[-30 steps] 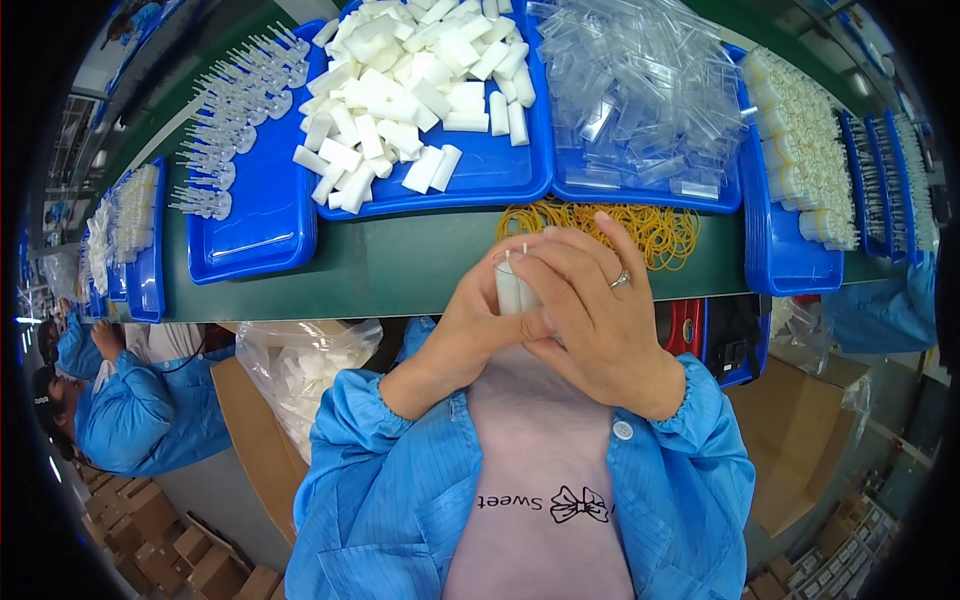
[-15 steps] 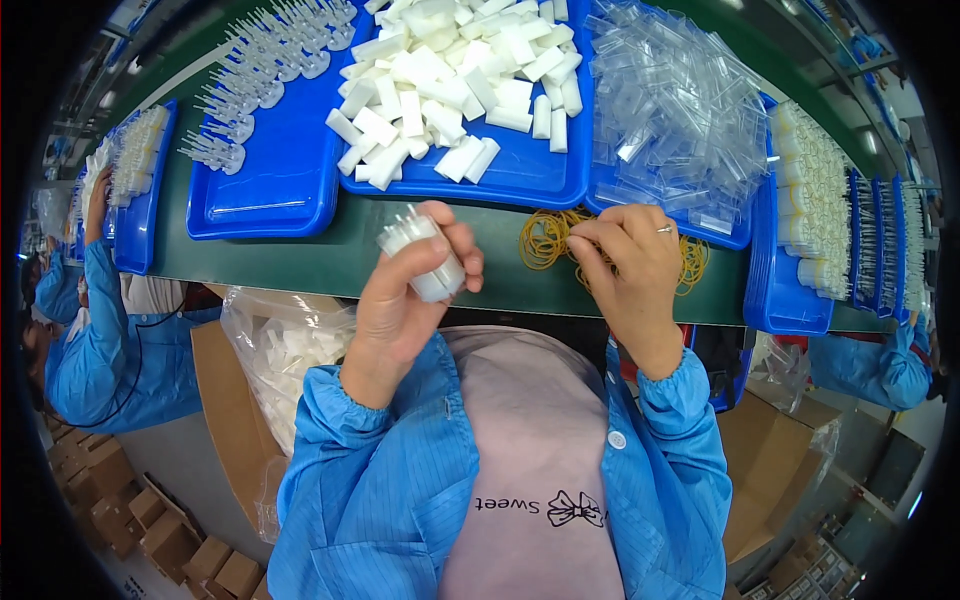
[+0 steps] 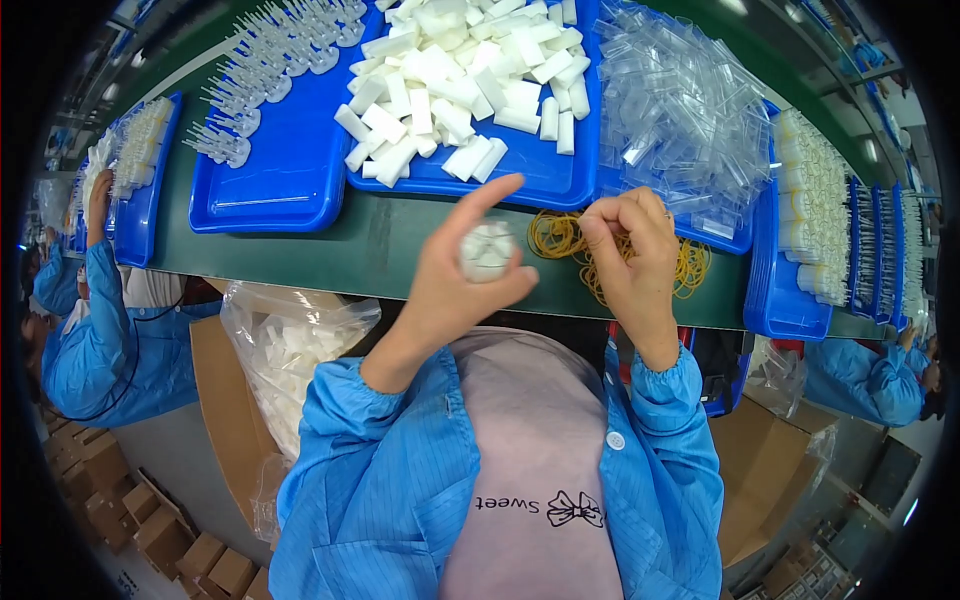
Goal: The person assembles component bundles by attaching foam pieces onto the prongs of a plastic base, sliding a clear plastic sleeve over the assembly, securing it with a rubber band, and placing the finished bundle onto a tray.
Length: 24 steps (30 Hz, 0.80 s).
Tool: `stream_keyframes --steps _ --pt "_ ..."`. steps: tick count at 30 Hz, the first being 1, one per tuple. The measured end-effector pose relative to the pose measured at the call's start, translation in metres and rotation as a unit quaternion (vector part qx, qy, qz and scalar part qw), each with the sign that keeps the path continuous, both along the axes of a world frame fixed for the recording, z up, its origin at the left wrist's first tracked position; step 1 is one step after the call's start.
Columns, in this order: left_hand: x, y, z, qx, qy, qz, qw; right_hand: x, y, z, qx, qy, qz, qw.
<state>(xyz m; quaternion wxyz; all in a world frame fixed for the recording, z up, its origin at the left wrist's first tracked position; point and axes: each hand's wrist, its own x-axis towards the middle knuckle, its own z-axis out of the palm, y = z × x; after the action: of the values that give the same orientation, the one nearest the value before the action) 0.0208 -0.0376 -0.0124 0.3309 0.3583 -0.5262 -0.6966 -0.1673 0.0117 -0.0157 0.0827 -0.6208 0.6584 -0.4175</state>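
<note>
A bundle of white foam and clear plastic sits in my left hand, its round end facing up. The forefinger and thumb of that hand stretch out while the remaining fingers, partly hidden, keep hold of the bundle. My right hand has its thumb and fingertips pinched together over yellow rubber bands lying on the green table. What is inside that pinch, if anything, is too small to tell. The hands are apart, at about the same height in the picture.
Blue trays hold white foam blocks, clear plastic pieces and thin-pronged clear parts. Stacked trays of yellow-banded bundles stand at the right. Below the table edge are a bag of white pieces and cardboard boxes. A co-worker's blue sleeve shows at left.
My left hand has moved right and turned, bringing the bundle's end upward, with forefinger and thumb now stretched out. My right hand has shifted slightly, its fingers drawn closer together.
</note>
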Motion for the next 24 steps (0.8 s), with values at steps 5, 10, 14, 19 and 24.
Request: stream_keyframes --steps 5,10,14,19,24 --pt "-0.035 -0.001 -0.018 -0.033 -0.010 -0.091 0.995 0.003 0.004 0.005 0.111 -0.332 0.034 0.936" --pt "-0.040 -0.003 -0.007 -0.141 -0.108 -0.152 0.972 -0.017 0.002 0.011 0.062 -0.639 0.129 0.755" --pt "-0.047 -0.004 -0.012 -0.312 -0.202 -0.140 0.918 0.005 0.009 0.047 0.125 -0.348 0.151 0.917" --pt "-0.042 -0.015 0.001 -0.099 0.003 -0.232 0.968 0.026 0.045 0.066 -0.012 0.168 0.261 0.951" --pt "-0.021 -0.003 0.016 0.093 0.169 -0.217 0.957 -0.006 0.063 0.056 0.003 0.107 0.140 0.984"
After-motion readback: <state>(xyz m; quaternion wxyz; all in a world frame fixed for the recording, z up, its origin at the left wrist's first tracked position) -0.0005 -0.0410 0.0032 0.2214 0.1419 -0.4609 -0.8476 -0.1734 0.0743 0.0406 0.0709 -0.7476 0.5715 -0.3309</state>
